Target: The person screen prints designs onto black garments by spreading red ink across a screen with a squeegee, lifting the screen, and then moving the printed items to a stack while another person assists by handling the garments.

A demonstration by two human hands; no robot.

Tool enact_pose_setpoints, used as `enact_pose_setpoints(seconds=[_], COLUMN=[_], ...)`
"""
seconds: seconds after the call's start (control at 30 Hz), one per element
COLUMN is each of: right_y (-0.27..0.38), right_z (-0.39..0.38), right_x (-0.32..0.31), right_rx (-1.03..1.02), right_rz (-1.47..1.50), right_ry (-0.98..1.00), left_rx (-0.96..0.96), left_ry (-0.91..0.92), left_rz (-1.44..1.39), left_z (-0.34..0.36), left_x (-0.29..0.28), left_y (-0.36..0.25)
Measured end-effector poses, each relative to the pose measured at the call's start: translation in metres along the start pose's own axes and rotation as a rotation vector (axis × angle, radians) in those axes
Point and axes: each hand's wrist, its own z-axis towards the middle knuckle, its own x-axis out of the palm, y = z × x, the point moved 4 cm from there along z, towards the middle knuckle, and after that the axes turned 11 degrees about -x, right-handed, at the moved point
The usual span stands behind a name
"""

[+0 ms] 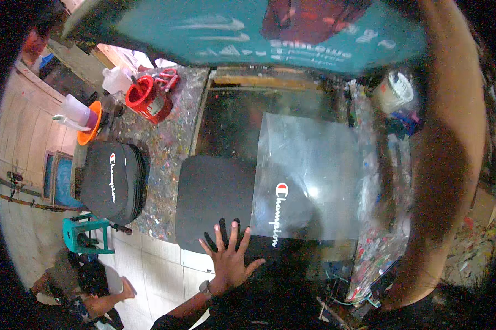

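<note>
My left hand (231,258) is open, fingers spread, over the near edge of a flat black fabric piece (215,192). Its shadow falls beside the fingers, and contact is unclear. A clear plastic sheet (325,159) covers the right part of the piece. White lettering with a red mark (280,212) appears in the sheet's area. Beneath them lies a dark board (231,118). My right arm (451,154) stretches up along the right side, its hand outside the picture. At the top, a teal printing screen (336,38) with pale designs is tilted up above the board.
Left of the board, printed black pieces (107,181) lie stacked on the paint-speckled table (162,159). Behind them stand a red tub (146,99) and an orange dish (91,124). A white tub (396,91) is at right. A person (88,286) sits low near a teal stool (88,234).
</note>
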Motion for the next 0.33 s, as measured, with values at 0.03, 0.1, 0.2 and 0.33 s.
enact_pose_setpoints(seconds=[0.03, 0.1, 0.2, 0.33], right_y=[0.0, -0.005, -0.015, -0.007], right_z=[0.003, 0.007, 0.008, 0.001], right_x=[-0.002, -0.005, -0.01, 0.0], right_rx=[0.029, 0.133, 0.187, 0.087], right_rz=[-0.017, -0.038, -0.126, -0.358], right_ry=[0.01, 0.037, 0.069, -0.015], left_rx=[0.007, 0.079, 0.417, 0.667], left_ry=[-0.024, -0.103, 0.066, 0.233], left_rz=[-0.005, -0.347, -0.904, -1.246], left_z=[0.006, 0.019, 0.057, 0.103], left_x=[-0.006, -0.022, 0.001, -0.04], left_y=[-0.011, -0.063, -0.154, -0.173])
